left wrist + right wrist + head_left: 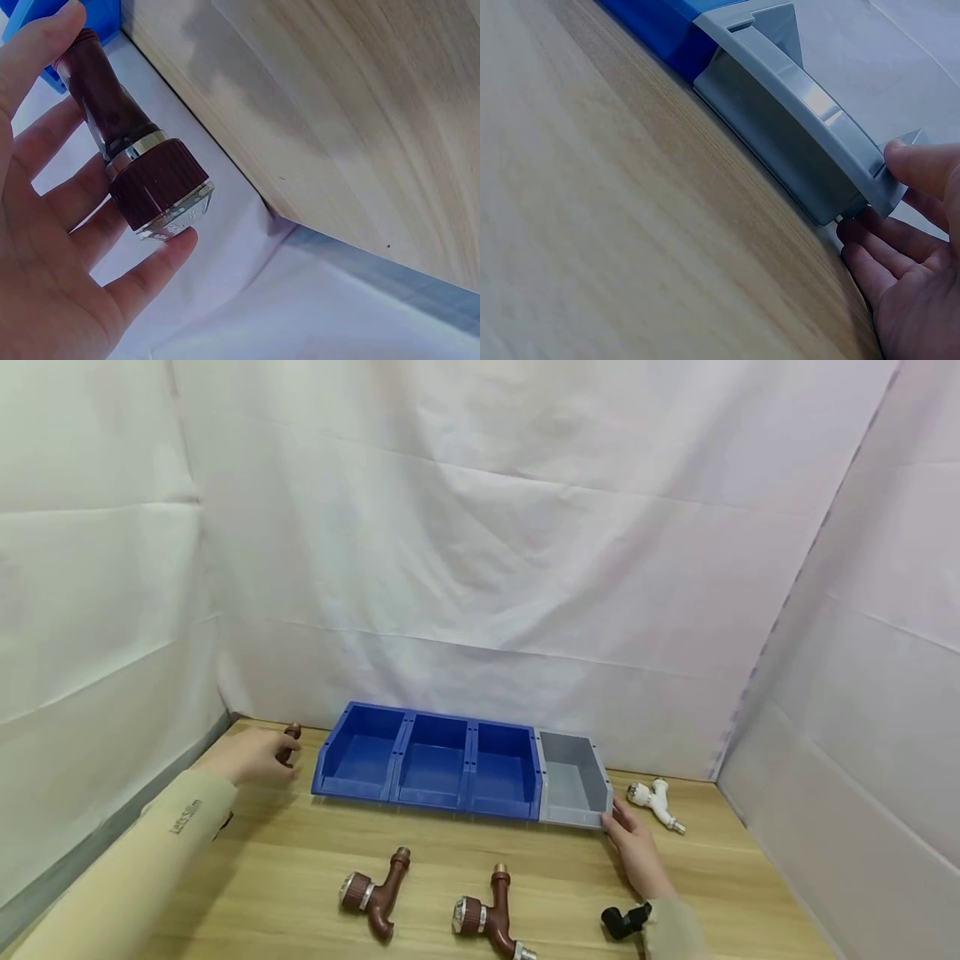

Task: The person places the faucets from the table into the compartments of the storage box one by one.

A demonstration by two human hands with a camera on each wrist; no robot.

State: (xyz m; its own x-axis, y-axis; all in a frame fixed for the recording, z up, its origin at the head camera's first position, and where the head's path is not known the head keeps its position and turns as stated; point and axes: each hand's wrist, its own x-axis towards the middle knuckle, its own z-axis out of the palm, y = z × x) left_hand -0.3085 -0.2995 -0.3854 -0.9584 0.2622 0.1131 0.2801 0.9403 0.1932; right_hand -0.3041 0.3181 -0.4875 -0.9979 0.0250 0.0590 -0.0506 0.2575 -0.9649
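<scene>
My left hand [251, 755] is at the far left of the table, holding a dark brown faucet [287, 747]. In the left wrist view, thumb and fingers curl round this faucet [112, 105], its ribbed knob with a clear cap near the little finger. My right hand [634, 847] grips the front right corner of the grey bin [573, 817]. Seen from the right wrist, the thumb lies on the rim of the grey bin [795, 142] with the fingers beneath the corner. Several blue bins [431, 803] stand joined in a row to its left.
Two brown faucets [386, 893] [501, 910] lie on the wooden table [300, 877] in front of the bins. A white faucet [660, 803] lies right of the grey bin. A black fitting [622, 922] is by the right wrist. White curtains [480, 568] enclose the table.
</scene>
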